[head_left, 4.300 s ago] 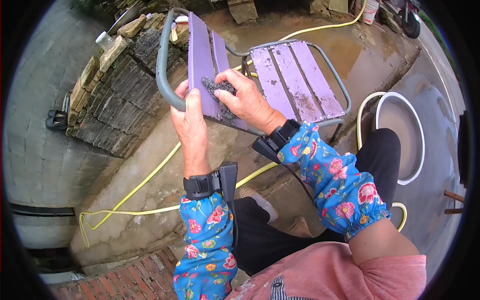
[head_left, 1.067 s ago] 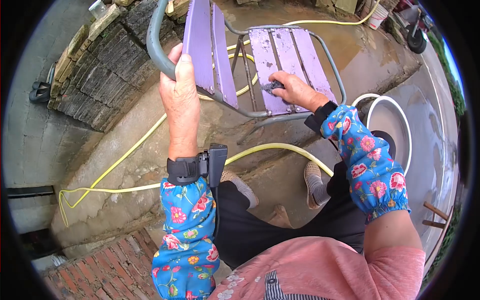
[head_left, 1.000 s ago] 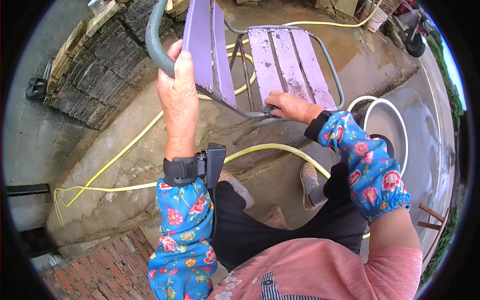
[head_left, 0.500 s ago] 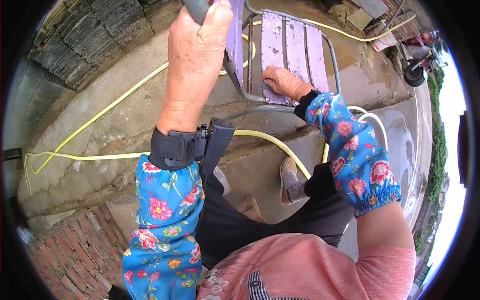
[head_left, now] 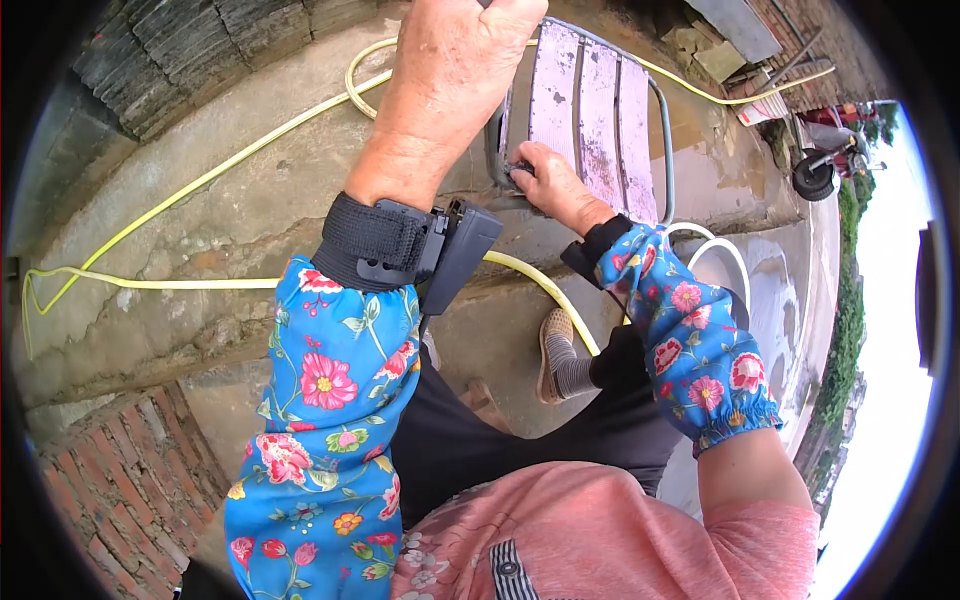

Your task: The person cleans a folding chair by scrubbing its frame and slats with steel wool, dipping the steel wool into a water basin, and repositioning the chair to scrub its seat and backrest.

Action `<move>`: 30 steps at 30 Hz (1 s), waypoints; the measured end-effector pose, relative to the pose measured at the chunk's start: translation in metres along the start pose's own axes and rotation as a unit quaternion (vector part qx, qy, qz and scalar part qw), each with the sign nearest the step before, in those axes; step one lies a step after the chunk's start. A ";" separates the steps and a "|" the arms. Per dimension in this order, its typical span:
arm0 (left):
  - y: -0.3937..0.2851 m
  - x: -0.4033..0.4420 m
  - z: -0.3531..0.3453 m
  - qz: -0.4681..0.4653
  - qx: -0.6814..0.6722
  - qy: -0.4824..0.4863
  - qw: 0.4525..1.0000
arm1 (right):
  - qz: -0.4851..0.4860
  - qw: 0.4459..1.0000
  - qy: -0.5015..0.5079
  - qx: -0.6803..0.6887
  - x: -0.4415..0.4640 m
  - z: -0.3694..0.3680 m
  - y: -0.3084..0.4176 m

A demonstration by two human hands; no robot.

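A chair (head_left: 598,100) with worn purple slats and a grey metal frame stands in front of me. My left hand (head_left: 455,70) is closed at the top edge of the view, around the chair's grey tube, most of which is out of sight. My right hand (head_left: 556,186) is at the near left corner of the seat, its fingers curled over a small dark thing against the frame. What that thing is, I cannot make out. Both forearms wear blue flowered sleeves, and a black strap with a device (head_left: 460,255) sits on my left wrist.
A yellow hose (head_left: 190,190) runs across the concrete ground and past my shoe (head_left: 556,350). Stacked roof tiles (head_left: 160,60) are at the upper left, bricks (head_left: 130,480) at the lower left. A wheel (head_left: 813,176) shows at the right, beside wet ground.
My right hand has shifted from the seat slats to the left corner of the frame. My left hand has moved right and up, and the chair appears turned slightly.
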State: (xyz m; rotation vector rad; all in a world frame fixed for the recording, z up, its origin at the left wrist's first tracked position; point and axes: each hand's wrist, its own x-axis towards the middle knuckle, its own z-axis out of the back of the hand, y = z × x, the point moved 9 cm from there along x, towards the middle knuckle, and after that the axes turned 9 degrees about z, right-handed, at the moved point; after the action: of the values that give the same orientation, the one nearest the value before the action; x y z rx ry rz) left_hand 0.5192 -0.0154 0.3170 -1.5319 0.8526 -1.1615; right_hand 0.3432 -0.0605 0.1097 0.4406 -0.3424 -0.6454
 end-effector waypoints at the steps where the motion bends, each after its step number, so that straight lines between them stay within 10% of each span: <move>1: -0.002 -0.001 0.001 -0.010 0.013 -0.005 1.000 | -0.010 0.999 -0.037 -0.012 0.004 -0.007 0.000; 10: -0.003 0.000 0.007 -0.030 0.038 -0.034 0.998 | -0.105 0.986 0.062 -0.117 -0.018 -0.001 -0.028; 14: -0.001 0.000 0.004 -0.038 0.010 -0.024 0.999 | -0.114 0.987 -0.110 -0.029 -0.005 -0.018 -0.006; 17: 0.007 0.003 0.005 0.024 0.022 -0.033 0.999 | -0.276 0.870 -0.248 0.325 -0.028 -0.033 -0.023; 24: -0.003 0.002 0.000 -0.028 0.034 -0.015 0.999 | -0.089 0.983 -0.141 -0.076 -0.011 -0.014 -0.003; 30: 0.003 0.002 0.001 -0.021 0.041 -0.026 0.999 | -0.205 0.944 -0.222 0.133 -0.015 -0.010 0.008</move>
State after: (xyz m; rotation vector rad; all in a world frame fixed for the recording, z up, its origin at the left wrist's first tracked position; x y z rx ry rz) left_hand 0.5211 -0.0172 0.3140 -1.5123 0.7323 -1.1689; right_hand 0.3404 -0.0421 0.1025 0.6326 -0.7856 -1.1183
